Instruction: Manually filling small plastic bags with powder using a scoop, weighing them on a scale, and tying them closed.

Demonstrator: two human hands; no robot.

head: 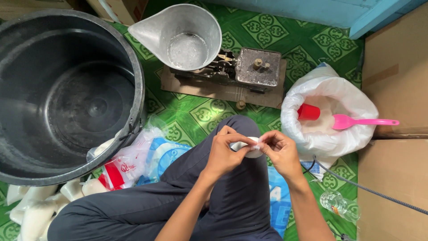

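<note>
- Both hands meet over the raised knee, pinching one small filled clear plastic bag (249,148) between them.
- Left hand (225,154) clamps the bag's neck side with thumb and fingers; right hand (280,151) grips the other end, fingertips working the twisted top. Looks like tying or sealing, not finished; can't see a knot.
- Bag sits just above the dark trousers (232,196), touching both hands, contents white and grainy.
- Lower left on the floor: a heap of small filled white packets (33,209), partly under the big black bucket (67,93). Judging by that, several are packed already.
- Bucket itself looks empty inside.
- Right of the knee: open white sack (330,111) of white grains, with a red cup (308,112) and a pink scoop (354,121) resting in it. Plenty left in the sack, so I'd say the work is midway at best.
- Ahead: balance scale (240,69) on a board, its metal pan (178,33) holding only a thin residue of grains.
- Loose printed plastic bags (133,163) lie by the left knee on the green patterned mat (267,31).
</note>
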